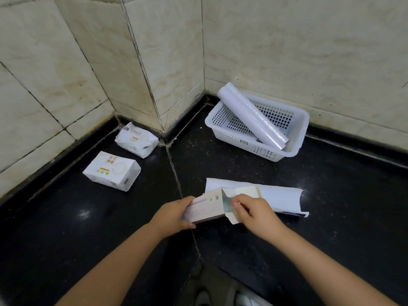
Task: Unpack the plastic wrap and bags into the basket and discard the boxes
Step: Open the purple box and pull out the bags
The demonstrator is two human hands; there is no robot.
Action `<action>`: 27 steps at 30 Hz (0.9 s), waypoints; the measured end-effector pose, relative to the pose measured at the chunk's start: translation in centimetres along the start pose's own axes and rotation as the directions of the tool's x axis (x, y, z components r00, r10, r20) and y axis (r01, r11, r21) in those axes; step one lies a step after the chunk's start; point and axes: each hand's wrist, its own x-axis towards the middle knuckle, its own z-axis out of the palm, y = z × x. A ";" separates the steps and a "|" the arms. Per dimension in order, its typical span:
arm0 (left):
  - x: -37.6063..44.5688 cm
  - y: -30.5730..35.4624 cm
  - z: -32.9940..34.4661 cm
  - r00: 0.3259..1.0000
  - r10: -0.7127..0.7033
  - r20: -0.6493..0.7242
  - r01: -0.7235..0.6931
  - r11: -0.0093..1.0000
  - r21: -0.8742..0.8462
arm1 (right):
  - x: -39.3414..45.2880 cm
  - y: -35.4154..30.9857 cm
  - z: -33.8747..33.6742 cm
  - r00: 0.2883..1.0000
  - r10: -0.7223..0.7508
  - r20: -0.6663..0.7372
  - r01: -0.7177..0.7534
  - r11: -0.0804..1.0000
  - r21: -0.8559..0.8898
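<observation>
A white perforated basket (295, 129) stands in the far right corner of the black counter. A roll of plastic wrap (251, 114) leans diagonally in it, its upper end over the rim. My left hand (174, 214) grips a small cardboard box (206, 206) at its left end. My right hand (251, 212) pinches the box's opened flap at the right end, where something teal shows inside. Behind my hands a long, opened white box (280, 196) lies flat on the counter.
Two white tissue packs lie at the left: one near the wall corner (136, 140), one closer (112, 171). Tiled walls close off the back, with a pillar corner jutting out in the middle. The counter's front edge (198, 259) runs just below my forearms.
</observation>
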 end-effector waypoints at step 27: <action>0.6 1.5 -0.4 0.999 0.034 0.022 -0.036 0.994 0.103 | 4.6 -0.7 -0.2 0.869 0.390 0.303 -0.334 0.916 -0.220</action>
